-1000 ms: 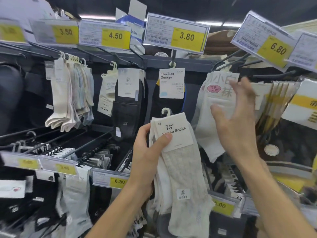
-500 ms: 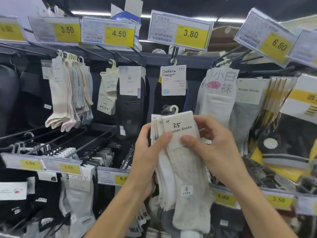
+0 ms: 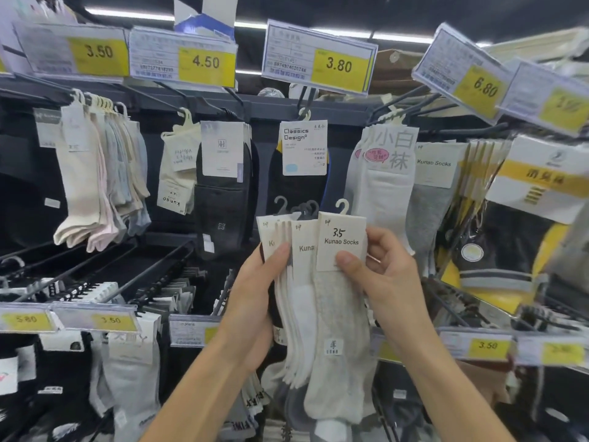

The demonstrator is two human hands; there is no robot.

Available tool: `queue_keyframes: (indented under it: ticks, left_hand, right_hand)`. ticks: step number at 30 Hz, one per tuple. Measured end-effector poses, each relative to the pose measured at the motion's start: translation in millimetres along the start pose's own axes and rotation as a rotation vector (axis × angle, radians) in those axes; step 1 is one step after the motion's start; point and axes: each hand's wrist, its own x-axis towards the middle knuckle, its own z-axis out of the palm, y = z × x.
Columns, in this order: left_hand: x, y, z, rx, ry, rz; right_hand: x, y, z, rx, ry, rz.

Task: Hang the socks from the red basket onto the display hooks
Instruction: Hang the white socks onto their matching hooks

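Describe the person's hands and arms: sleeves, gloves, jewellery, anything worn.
The left hand and right hand are bare, without gloves, and no ring shows on the visible fingers. The left forearm and right forearm carry no sleeve, watch or bracelet as far as the picture's lower edge. The visible nails look short and unpainted.

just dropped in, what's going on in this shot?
A person stands at a store sock rack. The left hand grips a fanned bundle of carded socks. The right hand pinches the front pair's card, marked Kunao Socks 3.5. None of the held pairs is on a display hook yet; their small hangers stick up free below the 3.80 price tag.
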Motion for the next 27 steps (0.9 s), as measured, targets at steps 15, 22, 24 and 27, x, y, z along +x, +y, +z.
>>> queue_keyframes:
  ticks: [15,22,24,27]
  left_hand:
    - [0,-20,33,-0.091,-0.157,-0.151]
    - [0,-40,62,-0.123,-0.210,-0.242]
    - [-2,-45,72,-0.112,-0.247,-0.250]
    - [-7,-52,85,-0.124,-0.278,-0.266]
  right_hand:
    - [-31,-19,-27,-0.078,0.234,0.005]
    - [-61,-41,-58,-0.197,0.275,0.030]
    - [-71,-47,-65,-0.229,0.288,0.039]
    - [-81,-55,-76,-0.267,0.302,0.044]
